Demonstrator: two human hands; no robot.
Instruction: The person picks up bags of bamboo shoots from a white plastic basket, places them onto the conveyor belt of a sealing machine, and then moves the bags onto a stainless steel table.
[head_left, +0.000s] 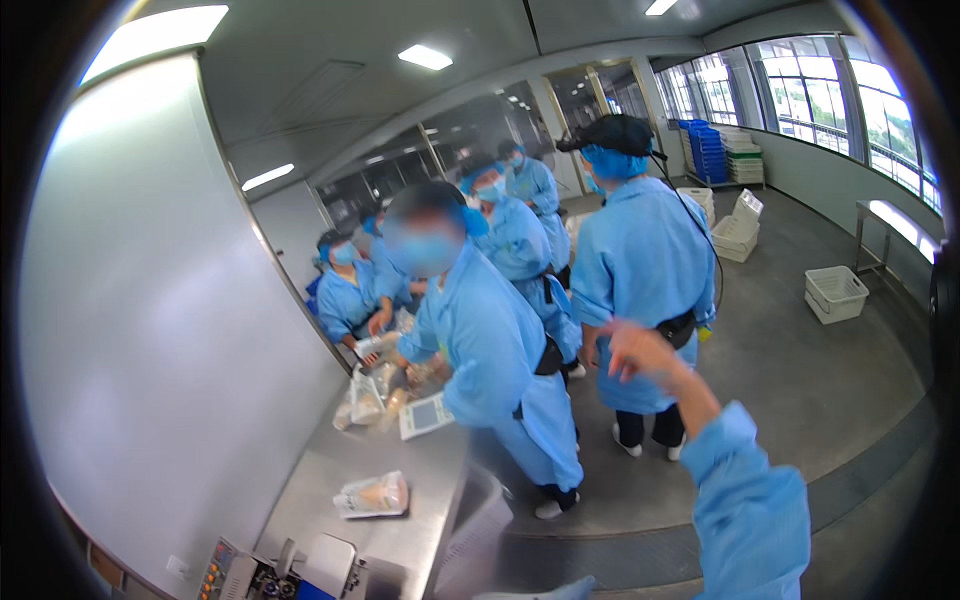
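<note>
My right hand (641, 352) is raised in front of me at the right, blurred by motion, with nothing visible in it and its fingers partly apart. Behind it stands a co-worker in a blue gown, turned away; whether the hand touches the gown cannot be told. My left hand is out of view; a bit of blue cloth shows at the bottom edge. Lower left, a filled plastic food pouch (373, 495) lies on the stainless steel table (315, 480). At the table's near end sits a sealing machine (281, 577) with an orange-knobbed control panel.
Several co-workers in blue gowns stand around the far table, where bagged goods (367, 401) and a flat white-framed item (426, 416) lie. A white plastic basket (476, 525) stands beside the table. More baskets (836, 292) sit on the floor at right, with stacked blue crates (706, 154) behind.
</note>
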